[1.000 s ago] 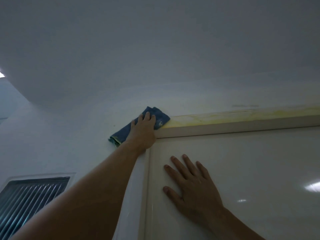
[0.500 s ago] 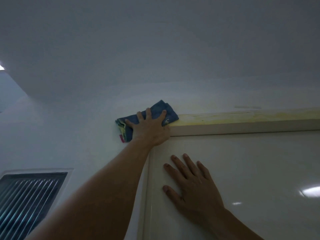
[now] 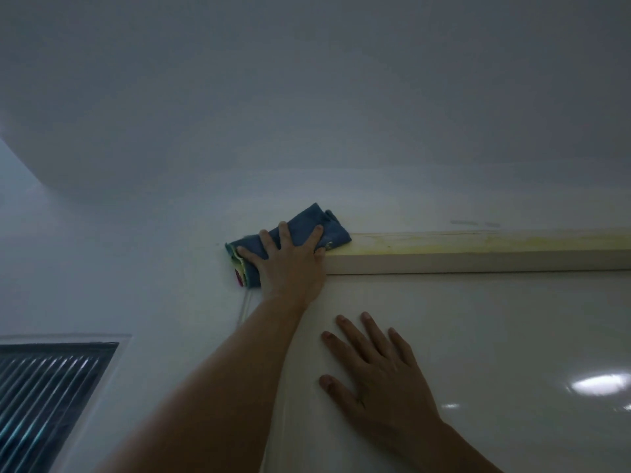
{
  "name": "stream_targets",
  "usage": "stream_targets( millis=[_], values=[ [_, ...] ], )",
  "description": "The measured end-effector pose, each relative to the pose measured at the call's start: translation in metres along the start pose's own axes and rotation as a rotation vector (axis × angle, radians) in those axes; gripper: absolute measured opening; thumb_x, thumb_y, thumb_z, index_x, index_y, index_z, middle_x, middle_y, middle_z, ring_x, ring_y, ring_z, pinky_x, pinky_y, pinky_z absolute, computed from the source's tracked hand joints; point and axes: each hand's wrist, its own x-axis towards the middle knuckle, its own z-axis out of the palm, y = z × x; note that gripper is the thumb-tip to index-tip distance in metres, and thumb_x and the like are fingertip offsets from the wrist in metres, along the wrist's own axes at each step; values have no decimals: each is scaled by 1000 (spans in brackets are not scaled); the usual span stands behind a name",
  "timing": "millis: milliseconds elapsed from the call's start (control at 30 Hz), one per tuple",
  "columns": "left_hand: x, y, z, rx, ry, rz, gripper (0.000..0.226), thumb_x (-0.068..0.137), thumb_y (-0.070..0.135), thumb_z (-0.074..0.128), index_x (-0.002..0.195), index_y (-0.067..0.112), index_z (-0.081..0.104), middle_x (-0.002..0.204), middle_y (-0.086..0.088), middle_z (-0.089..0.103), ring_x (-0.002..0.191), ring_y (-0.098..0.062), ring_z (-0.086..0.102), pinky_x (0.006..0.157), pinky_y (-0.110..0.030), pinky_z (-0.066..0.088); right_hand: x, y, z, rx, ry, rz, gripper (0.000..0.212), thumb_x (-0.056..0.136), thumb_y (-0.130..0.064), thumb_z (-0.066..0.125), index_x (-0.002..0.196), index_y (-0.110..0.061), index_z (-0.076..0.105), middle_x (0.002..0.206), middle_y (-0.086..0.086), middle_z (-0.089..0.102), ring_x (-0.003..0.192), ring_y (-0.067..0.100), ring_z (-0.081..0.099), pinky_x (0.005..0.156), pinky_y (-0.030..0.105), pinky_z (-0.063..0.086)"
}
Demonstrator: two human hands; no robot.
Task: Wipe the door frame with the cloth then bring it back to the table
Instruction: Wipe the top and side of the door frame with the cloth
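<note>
Looking up at a door's top corner, your left hand presses a folded blue cloth flat against the upper left corner of the door frame, fingers spread over it. Your right hand rests open, palm flat, on the glossy door below. A slatted vent sits in the wall at lower left.

No legible text in view

No words, labels, brand marks, numbers or signs could be read on the cloth, the door frame, the door, the wall or the vent.
</note>
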Motion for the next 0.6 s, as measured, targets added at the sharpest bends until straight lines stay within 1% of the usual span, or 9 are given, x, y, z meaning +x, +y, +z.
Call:
stream_targets(
  millis=[67,200,267,333,367,433,467,533,600],
  values=[
    [11,4,-3,-12,-42,93,52,96,61,15,147,52,14,162,-7,7,145,-41,2,102,-77,-6,-1,3,-5,1,-27,2,64,92,-76,13,151,-55,-1,160,-28,-19,149,10,-26,121,41,-13],
    [26,9,-2,4,-119,365,48,98,59,12,145,56,13,163,2,6,147,-36,2,106,-75,-4,0,0,-5,-20,-16,15,64,93,-76,11,151,-55,-1,160,-28,-18,149,9,-26,121,42,-12],
    [28,9,-1,22,-119,440,46,99,56,12,145,57,10,163,4,4,148,-34,1,108,-73,-4,2,0,-1,-32,0,32,63,93,-76,10,152,-54,3,161,-26,-14,150,10,-22,119,42,-12],
    [28,3,-1,17,-134,479,46,100,54,14,146,56,9,163,4,2,149,-31,-1,110,-70,-3,5,1,1,-33,51,50,64,93,-76,9,152,-52,13,163,-23,-2,153,13,-9,118,42,-7],
    [29,-3,-2,12,-141,489,46,100,53,15,146,55,9,163,5,2,149,-30,-1,111,-69,-3,7,1,0,-27,62,66,65,92,-77,7,152,-52,16,164,-21,1,154,14,-6,118,43,-6],
    [28,-16,-2,21,-124,465,45,100,55,15,144,58,8,163,6,1,149,-27,-3,111,-69,-4,11,4,1,-31,46,82,71,87,-78,-2,152,-52,9,163,-22,-6,152,13,-14,118,42,-11],
    [27,-20,-1,45,-95,423,46,98,58,13,143,60,6,163,6,1,149,-28,-4,110,-70,-7,12,6,1,-27,48,81,73,85,-77,-4,153,-52,9,164,-21,-6,152,13,-15,117,42,-12],
    [17,-18,4,103,-30,300,48,94,65,9,141,63,2,163,4,-3,148,-33,-8,105,-72,-9,12,10,-1,-21,99,80,70,89,-77,2,153,-51,17,165,-19,4,152,13,-9,117,43,-9],
    [7,-6,9,96,-4,182,49,94,66,9,142,62,2,163,1,-5,147,-37,-9,103,-75,-9,11,11,-1,-18,75,90,65,92,-75,12,153,-50,17,165,-19,5,152,13,-9,117,43,-10]
  ],
)
